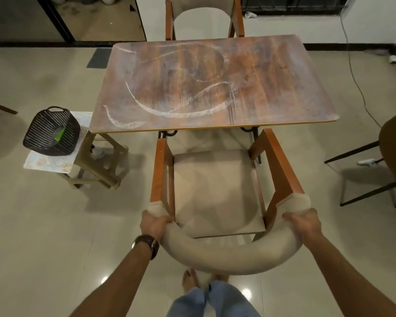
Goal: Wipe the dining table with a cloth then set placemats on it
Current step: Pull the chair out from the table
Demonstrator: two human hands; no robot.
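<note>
Step in hand: While both hands hold the near chair (217, 197), we judge that we are shifting it at the worktop (213, 83), not wiping yet.

Left grip: our left hand (154, 225) has its fingers curled round the left end of the padded backrest, narrow and full of chair, nothing else.

Right grip: our right hand (303, 225) is wrapped over the right end of the same backrest, likewise holding only the chair.

Worktop: it lies straight ahead of us beyond the chair seat, its long axis running left to right across our view; white smears curve over its wood surface, so the wipe looks not done.

Cloth: we cannot tell where it is; something green shows inside the dark basket (52, 131), but whether that is the cloth is unclear.

Basket: it stands on a patterned mat (45, 161) that rests on a stool (98, 161), just beside the worktop's near left corner.

Placemats: none lie on the worktop; the patterned mat under the basket may be one.

Key relation: the basket sits forward and to the left of both grips, so the left hand is the nearer, and it must let go of the chair first.

Risk: the chair stands between us and the worktop, which hampers reach to the far edge.
</note>
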